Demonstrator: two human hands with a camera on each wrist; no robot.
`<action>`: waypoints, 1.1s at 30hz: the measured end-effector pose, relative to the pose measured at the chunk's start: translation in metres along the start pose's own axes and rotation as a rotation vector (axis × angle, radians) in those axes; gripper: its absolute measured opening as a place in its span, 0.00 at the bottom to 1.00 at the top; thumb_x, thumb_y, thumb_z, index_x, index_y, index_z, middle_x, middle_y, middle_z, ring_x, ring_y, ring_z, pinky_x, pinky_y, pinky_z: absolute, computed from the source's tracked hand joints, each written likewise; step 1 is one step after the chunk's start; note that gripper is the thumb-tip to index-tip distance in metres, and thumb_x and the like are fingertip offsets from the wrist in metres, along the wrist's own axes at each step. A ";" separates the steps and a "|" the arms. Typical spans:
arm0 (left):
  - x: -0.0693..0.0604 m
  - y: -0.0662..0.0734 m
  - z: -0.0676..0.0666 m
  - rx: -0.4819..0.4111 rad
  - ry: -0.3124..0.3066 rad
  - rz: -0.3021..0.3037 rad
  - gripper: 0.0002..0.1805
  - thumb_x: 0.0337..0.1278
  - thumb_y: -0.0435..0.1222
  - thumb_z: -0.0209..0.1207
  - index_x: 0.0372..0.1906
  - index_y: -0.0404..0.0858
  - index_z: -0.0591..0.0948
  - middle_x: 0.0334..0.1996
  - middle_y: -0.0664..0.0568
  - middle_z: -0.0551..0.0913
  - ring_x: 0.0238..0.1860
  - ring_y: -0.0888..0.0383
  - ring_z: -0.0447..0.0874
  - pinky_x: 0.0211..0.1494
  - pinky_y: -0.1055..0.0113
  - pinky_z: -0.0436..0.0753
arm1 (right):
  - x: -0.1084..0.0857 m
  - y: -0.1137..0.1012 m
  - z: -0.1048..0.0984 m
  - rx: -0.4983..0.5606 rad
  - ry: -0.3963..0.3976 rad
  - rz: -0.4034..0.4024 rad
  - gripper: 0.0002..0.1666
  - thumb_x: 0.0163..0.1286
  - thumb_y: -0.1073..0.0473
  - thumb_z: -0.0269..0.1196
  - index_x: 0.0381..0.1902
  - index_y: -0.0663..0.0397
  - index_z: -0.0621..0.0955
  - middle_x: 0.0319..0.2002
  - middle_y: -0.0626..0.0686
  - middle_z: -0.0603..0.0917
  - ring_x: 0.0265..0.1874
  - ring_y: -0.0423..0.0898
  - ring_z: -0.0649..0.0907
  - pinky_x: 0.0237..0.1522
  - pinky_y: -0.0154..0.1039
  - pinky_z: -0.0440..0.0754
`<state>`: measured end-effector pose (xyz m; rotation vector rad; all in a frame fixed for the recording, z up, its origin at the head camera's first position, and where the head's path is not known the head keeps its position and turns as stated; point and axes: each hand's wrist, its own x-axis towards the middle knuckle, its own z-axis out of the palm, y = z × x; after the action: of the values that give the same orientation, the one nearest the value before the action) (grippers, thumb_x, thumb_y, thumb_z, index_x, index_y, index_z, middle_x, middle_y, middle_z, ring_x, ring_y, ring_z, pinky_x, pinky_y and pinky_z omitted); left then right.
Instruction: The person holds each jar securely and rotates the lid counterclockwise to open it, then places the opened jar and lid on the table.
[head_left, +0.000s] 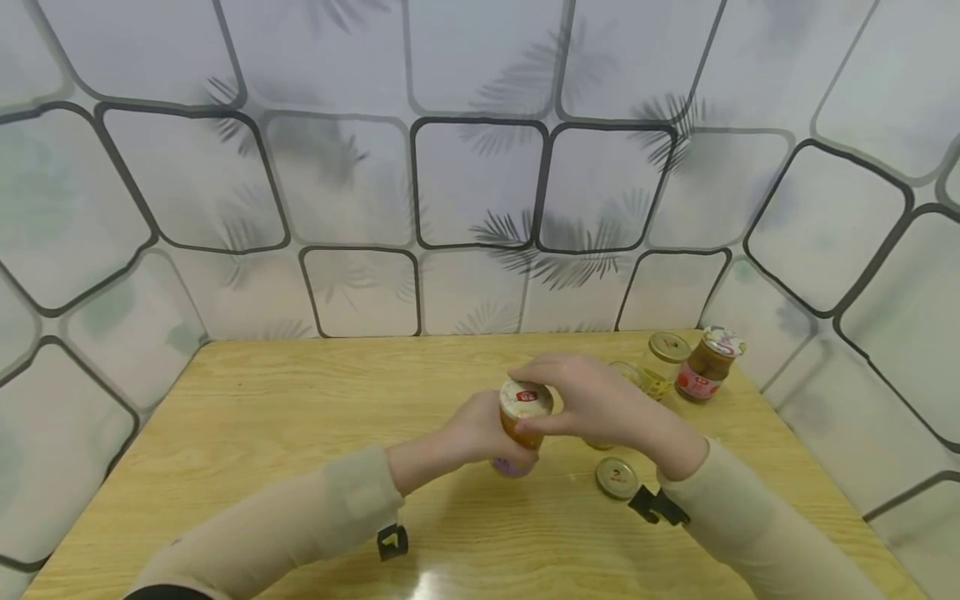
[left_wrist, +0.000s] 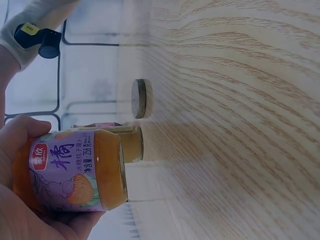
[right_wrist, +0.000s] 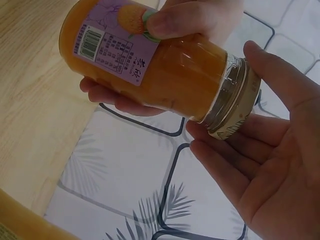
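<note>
Head view: the left hand (head_left: 472, 429) is gripping an orange-filled jar (head_left: 529, 440) above the table (head_left: 300, 400), the right hand (head_left: 588, 396) is pinching its lid (head_left: 525, 396); a loose cap (head_left: 617, 477) is lying nearer, right. Left wrist: the purple label (left_wrist: 62, 170) is showing. Right wrist: thumb and fingers are spanning the lid.

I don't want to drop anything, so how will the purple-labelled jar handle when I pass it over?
The purple-labelled jar looks mostly full of orange contents, so it's probably heavy for its size. Its clear, shiny wall suggests glass, likely stiff but breakable. Its round sides may let it roll if laid down.
</note>
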<state>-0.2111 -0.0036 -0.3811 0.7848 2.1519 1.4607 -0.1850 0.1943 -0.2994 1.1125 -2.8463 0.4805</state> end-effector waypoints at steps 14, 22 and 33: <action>0.001 -0.004 0.004 -0.035 0.001 0.000 0.29 0.42 0.26 0.76 0.55 0.33 0.82 0.46 0.46 0.90 0.41 0.62 0.87 0.48 0.69 0.89 | 0.001 0.015 0.005 0.111 0.020 -0.081 0.30 0.64 0.54 0.78 0.62 0.58 0.86 0.57 0.55 0.90 0.53 0.49 0.90 0.52 0.43 0.90; 0.000 -0.005 0.005 -0.011 0.005 0.006 0.27 0.41 0.26 0.76 0.52 0.35 0.82 0.42 0.49 0.89 0.37 0.63 0.85 0.41 0.72 0.86 | 0.003 0.017 0.008 0.111 0.015 -0.133 0.30 0.63 0.55 0.79 0.60 0.61 0.86 0.55 0.56 0.91 0.52 0.51 0.91 0.54 0.44 0.90; 0.003 -0.011 0.000 0.054 -0.070 0.058 0.30 0.44 0.29 0.76 0.57 0.34 0.81 0.46 0.47 0.89 0.40 0.65 0.86 0.45 0.73 0.87 | 0.003 0.022 0.010 0.127 0.000 -0.133 0.31 0.61 0.54 0.80 0.60 0.60 0.87 0.55 0.55 0.92 0.52 0.51 0.91 0.55 0.45 0.90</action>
<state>-0.2158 -0.0042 -0.3915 0.9110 2.1406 1.3877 -0.2016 0.2046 -0.3139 1.3117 -2.7517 0.6595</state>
